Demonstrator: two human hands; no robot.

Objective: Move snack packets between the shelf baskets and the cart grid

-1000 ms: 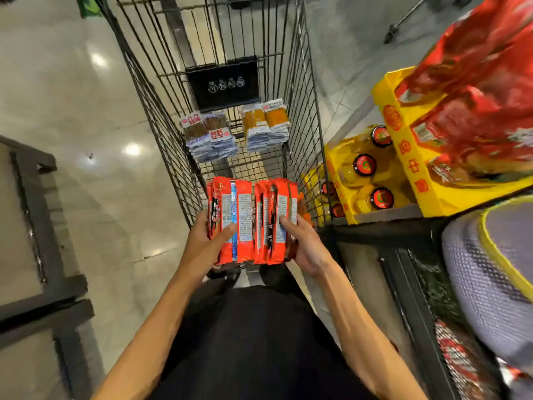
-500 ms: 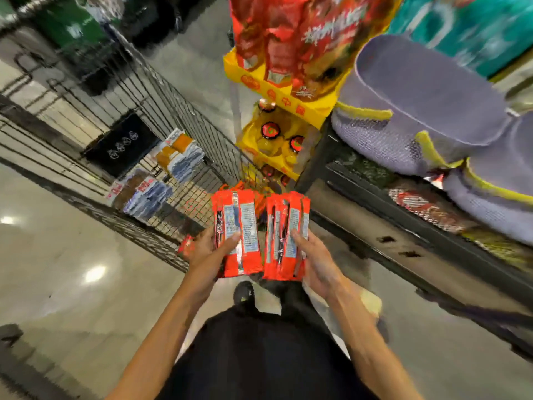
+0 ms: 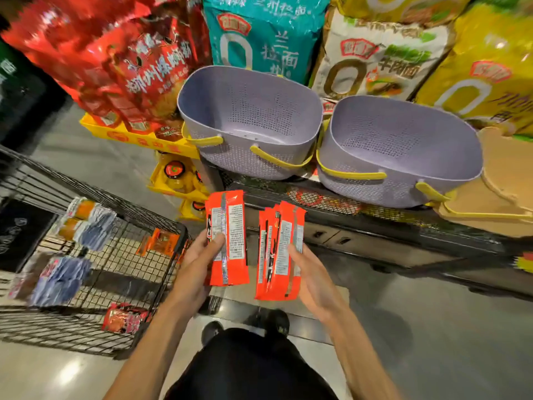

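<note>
Orange snack packets fill both hands in front of the shelf (image 3: 375, 223). The left hand (image 3: 202, 255) is closed around a small stack of packets (image 3: 227, 238), thumb pressed across the printed back, the stack held upright. The right hand (image 3: 310, 272) grips a thicker bundle of packets (image 3: 278, 252) from its right side, fingers curled behind it, just beside the left stack but apart from it. Two lilac baskets with yellow handles sit side by side on the shelf above the hands, the left basket (image 3: 248, 157) and the right basket (image 3: 403, 174) touching. At the left, the wire cart (image 3: 121, 255) holds more packets: blue-and-orange bundles (image 3: 86, 223), an orange packet (image 3: 161, 242) and a red packet (image 3: 125, 317).
</note>
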